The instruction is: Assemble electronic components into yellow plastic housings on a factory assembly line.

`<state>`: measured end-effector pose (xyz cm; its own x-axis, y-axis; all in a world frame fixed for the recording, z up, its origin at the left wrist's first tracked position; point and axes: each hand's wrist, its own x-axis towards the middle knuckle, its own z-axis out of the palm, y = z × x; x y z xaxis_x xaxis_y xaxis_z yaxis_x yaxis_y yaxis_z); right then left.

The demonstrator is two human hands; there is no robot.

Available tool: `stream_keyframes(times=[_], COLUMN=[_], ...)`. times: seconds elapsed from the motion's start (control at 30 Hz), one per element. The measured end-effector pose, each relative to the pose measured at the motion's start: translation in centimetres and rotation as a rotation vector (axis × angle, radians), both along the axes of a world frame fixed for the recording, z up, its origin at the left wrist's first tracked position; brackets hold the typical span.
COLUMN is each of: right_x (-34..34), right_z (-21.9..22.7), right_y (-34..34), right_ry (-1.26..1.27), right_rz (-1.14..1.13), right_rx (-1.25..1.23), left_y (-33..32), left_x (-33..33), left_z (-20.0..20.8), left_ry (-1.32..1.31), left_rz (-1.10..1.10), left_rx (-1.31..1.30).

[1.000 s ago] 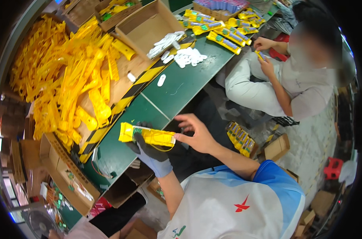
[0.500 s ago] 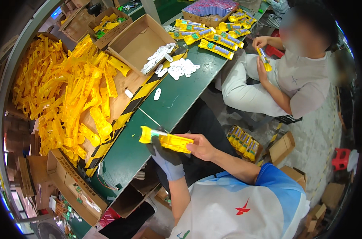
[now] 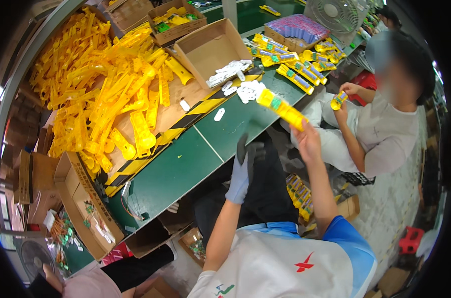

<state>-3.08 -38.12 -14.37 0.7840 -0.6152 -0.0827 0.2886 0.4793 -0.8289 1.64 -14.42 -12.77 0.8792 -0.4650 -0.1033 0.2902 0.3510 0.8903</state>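
My right hand pinches one end of a yellow plastic housing, raised over the table's far right edge. A small green circuit board shows near the housing's other end. Apart from it, my left hand, in a grey-and-black glove, hangs by the table edge with its fingers spread and nothing in them. Close to the housing's far end lies a heap of white oval covers. One white cover rests alone on the green table.
Loose yellow housings heap up on the left behind a black-and-yellow striped edge. Housings with boards and purple cells lie at the back. An open carton stands beside them. A co-worker sits at right, holding a yellow housing.
My right hand has carried the housing away to the far right. My gloved left hand has let go of it and opened. The head view has shifted.
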Motion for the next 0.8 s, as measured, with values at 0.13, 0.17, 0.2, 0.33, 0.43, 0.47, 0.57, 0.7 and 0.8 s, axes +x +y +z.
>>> stream_keyframes(times=[0.13,0.17,0.2,0.33,0.43,0.47,0.57,0.7,0.8], right_x=[5.5,6.7,7.7,9.6,10.9,11.2,10.8,7.8,4.5], right_z=[-3.0,-4.5,-5.9,-8.0,-6.8,-6.6,-6.6,-5.8,-4.7], right_y=[-6.6,-8.6,-10.5,-17.5,-17.0,-16.8,-12.8,-2.4,8.8], right_ry=[0.045,0.049,0.043,0.414,0.487,0.459,0.318,0.191,0.279], right_rz=[-0.048,-0.011,-0.006,-0.128,-0.186,-0.185,-0.351,-0.563,-0.215], right_rx=[-0.143,-0.138,-0.155,-0.64,-0.855,-0.821,-0.809,-0.924,-0.821], left_y=[9.6,12.0,14.4,24.1,30.0,31.7,32.6,33.3,34.0], left_x=[-4.5,-5.4,-6.4,-8.9,-9.1,-8.0,-5.2,-0.3,3.2], left_z=[-2.2,-3.1,-3.9,-2.4,-0.8,-0.9,2.1,1.0,1.4], left_ry=[0.091,0.099,0.089,0.152,-0.092,-0.204,-0.388,-0.366,-0.364], left_rz=[-0.036,0.033,0.054,0.254,0.824,0.963,1.082,0.95,0.876], left_rx=[0.003,0.003,0.032,-0.007,0.642,0.79,1.251,1.767,1.807])
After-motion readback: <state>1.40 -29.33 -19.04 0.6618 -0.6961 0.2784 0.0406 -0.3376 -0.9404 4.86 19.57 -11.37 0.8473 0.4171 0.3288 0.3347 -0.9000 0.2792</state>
